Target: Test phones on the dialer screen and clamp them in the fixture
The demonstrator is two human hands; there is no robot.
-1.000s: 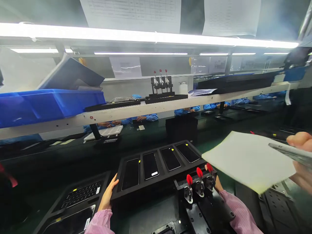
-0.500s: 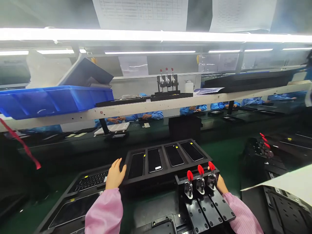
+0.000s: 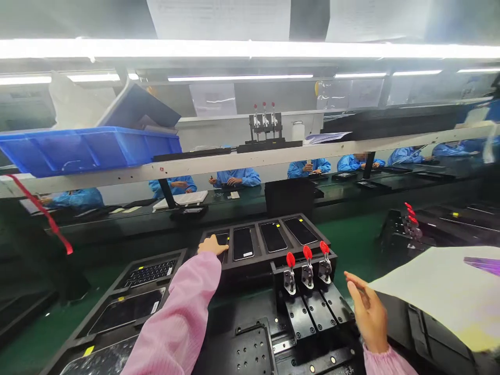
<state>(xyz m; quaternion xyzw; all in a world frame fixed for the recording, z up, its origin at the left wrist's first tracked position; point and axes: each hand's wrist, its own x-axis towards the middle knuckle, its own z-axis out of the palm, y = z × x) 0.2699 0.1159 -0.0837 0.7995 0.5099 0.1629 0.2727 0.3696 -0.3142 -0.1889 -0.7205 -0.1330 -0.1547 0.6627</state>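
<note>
My left hand (image 3: 212,245) is over the leftmost phone-like panel (image 3: 223,240) in the black tray (image 3: 265,257). Its thumb is stretched out to the right across the panel, and the other fingertips are partly hidden. Three more dark panels with yellow or white tabs lie in the tray's slots, one being the white-labelled panel (image 3: 243,243). My right hand (image 3: 370,315) is open in the air, fingers forward, holding nothing. It is just right of a black fixture (image 3: 304,312) with three red-tipped toggle clamps (image 3: 307,271). The clamp handles stand upright.
A second tray (image 3: 128,291) at left holds more panels. A white sheet (image 3: 433,291) juts in at right, near my right hand. Overhead runs a shelf (image 3: 219,160) with a blue bin (image 3: 89,151). Co-workers in blue sleeves (image 3: 238,177) sit across the bench.
My left hand has moved forward and right, onto the leftmost panel. My right hand has come away from behind the clamps to the right of the fixture. The clamp handles remain upright.
</note>
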